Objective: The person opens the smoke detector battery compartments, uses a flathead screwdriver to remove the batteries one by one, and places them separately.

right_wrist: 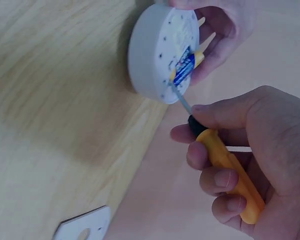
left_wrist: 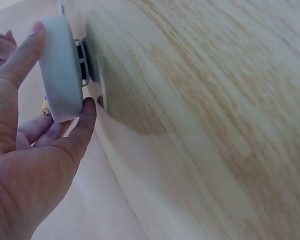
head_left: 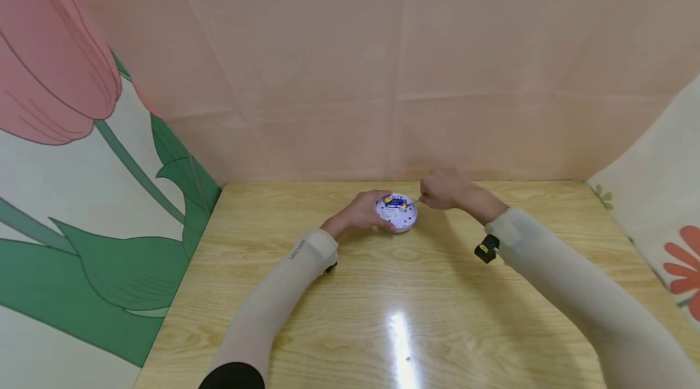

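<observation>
Right wrist view: R hand [right_wrist: 272,145] grips yellow screwdriver [right_wrist: 227,170], tip [right_wrist: 174,89] at end of battery [right_wrist: 185,69] in round white device [right_wrist: 144,55], over tabletop [head_left: 328,328]; L hand [head_left: 362,211] holds device. Best brace firmly, lever gently w/o slipping.

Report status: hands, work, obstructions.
Left hand gripping round white device; right hand gripping yellow screwdriver. Blue-and-yellow battery in device, screwdriver tip at its end; contact unclear. Nothing visibly blocking.
</observation>
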A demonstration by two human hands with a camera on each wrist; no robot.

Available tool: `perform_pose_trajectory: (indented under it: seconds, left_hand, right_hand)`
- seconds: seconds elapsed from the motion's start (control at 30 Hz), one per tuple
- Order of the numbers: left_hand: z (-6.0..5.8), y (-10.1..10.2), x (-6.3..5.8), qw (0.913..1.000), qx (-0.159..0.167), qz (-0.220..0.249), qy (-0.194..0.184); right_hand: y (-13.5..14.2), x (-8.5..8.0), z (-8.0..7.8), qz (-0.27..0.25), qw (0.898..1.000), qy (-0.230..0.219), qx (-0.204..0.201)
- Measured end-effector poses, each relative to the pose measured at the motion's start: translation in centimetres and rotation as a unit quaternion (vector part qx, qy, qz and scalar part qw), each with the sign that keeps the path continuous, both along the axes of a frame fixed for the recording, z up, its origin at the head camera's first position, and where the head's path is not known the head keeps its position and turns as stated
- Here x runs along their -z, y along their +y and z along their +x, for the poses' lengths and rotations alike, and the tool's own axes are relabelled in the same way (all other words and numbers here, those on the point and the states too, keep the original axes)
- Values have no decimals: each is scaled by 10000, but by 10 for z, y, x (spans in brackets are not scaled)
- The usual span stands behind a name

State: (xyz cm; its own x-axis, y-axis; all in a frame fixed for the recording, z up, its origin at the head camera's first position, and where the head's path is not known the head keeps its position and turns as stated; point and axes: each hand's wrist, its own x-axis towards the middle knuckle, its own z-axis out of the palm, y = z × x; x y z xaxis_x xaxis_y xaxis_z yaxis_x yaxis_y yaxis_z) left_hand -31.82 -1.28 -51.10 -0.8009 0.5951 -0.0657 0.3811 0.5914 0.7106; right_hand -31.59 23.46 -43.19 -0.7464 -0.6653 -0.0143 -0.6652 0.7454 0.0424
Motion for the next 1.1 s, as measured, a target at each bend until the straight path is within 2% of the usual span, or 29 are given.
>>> perform_pose_trajectory:
  seconds: [0.2, 0.3, 0.43, 0.57, 0.7, 0.83, 0.93, 1.1]
  left_hand:
    - [0, 2, 0, 9999, 47, -48, 111]
    - [0, 2, -1, 9999, 73, -40, 121]
    - [0, 2, -1, 9999, 65, 11, 127]
    - [-1, 1, -1, 9999, 5, 17, 101]
    - [-3, -1, -1, 10000, -8, -36, 56]
    - [-5, -2, 0, 10000, -27, -57, -30]
    - [-5, -3, 0, 9999, -76, -43, -112]
    - [-5, -2, 1, 9999, -78, -59, -125]
  right_hand:
    - [-14, -7, -2, 698, 9973, -6, 233]
    - [-20, -9, -3, 1011, 9947, 56, 198]
    - [-26, -12, -3, 1192, 9926, 62, 228]
    - [-28, -12, -3, 1155, 9923, -80, 440]
    - [-21, -6, -6, 823, 9952, -230, 474]
    - [-5, 2, -11, 101, 9976, -652, 203]
    - [6, 8, -15, -290, 9947, -980, 80]
    - [22, 23, -17, -862, 9883, -1242, 186]
